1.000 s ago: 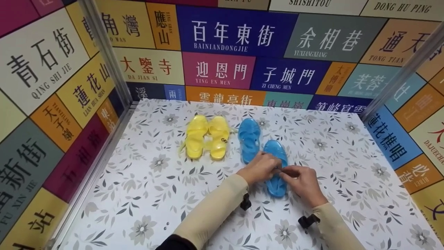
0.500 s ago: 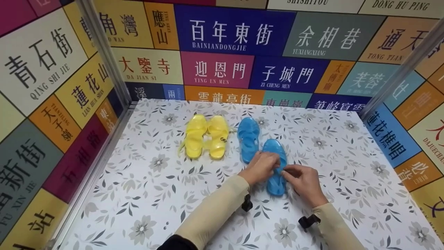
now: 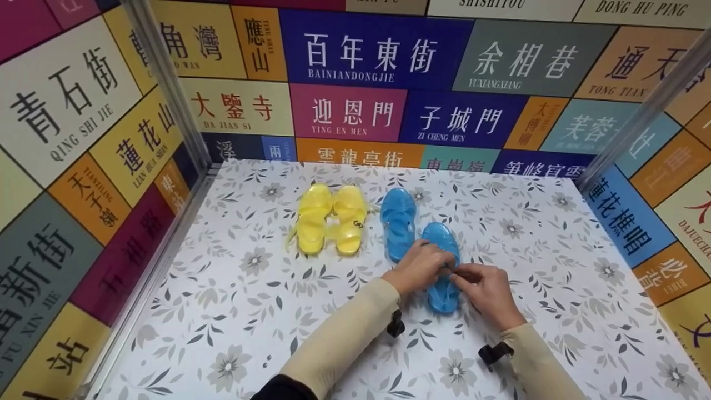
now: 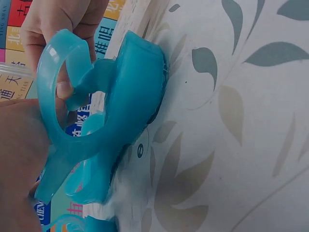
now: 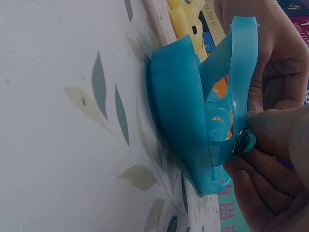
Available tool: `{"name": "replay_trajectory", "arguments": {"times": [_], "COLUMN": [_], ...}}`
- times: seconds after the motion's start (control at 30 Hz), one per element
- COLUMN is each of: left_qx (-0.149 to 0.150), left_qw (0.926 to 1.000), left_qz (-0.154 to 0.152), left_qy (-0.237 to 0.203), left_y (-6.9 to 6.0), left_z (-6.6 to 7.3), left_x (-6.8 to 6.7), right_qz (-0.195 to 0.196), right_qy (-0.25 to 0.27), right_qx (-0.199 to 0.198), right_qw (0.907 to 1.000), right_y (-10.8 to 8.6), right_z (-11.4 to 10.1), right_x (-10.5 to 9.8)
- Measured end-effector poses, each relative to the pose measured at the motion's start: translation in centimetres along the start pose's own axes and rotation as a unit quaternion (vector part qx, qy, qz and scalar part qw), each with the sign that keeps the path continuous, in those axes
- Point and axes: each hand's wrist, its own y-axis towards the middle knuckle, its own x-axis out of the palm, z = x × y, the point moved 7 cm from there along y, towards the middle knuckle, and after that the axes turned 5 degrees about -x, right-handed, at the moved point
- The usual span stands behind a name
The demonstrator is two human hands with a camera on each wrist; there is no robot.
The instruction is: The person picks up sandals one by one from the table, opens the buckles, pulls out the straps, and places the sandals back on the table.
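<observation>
Two blue jelly sandals lie on the table in the head view. The nearer blue sandal [image 3: 442,303] is between my hands, sole down; the other blue sandal [image 3: 398,214] sits up and to its left. My left hand [image 3: 425,266] has curled fingers at the nearer sandal's strap, partly covering its middle. With thumb and fingers, my right hand [image 3: 489,289] pinches the strap at a small dark buckle [image 5: 245,141]. The ankle strap [image 5: 244,63] stands up in a loop behind the heel. The left fingertips are mostly hidden in both wrist views.
A pair of yellow sandals [image 3: 333,219] lies side by side left of the blue ones. The table [image 3: 239,311] has a floral-patterned cover. Walls with coloured sign panels [image 3: 377,50] and metal corner posts [image 3: 172,83] enclose it at the back and sides.
My left fingers draw back slightly from the right fingertips half a second ago, then meet them again now. The right hand and all the sandals stay nearly in place.
</observation>
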Motion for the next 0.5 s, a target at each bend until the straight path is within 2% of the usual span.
{"name": "replay_trajectory", "arguments": {"times": [0.23,0.37,0.5], "left_qx": [-0.007,-0.002,-0.014], "left_qw": [1.0,0.9999,0.9997], "left_qz": [-0.003,0.01,0.021], "left_qy": [-0.004,0.004,0.004], "left_y": [-0.08,-0.21,-0.25], "left_z": [-0.09,0.13,0.17], "left_x": [0.2,0.07,0.16], "right_qz": [-0.007,0.002,0.016], "right_qy": [-0.002,-0.004,-0.01], "right_qx": [-0.007,-0.009,-0.015], "right_qw": [0.9999,0.9999,0.9997], "right_y": [-0.08,-0.09,-0.14], "right_z": [-0.17,-0.17,-0.13], "right_x": [0.08,0.01,-0.06]}}
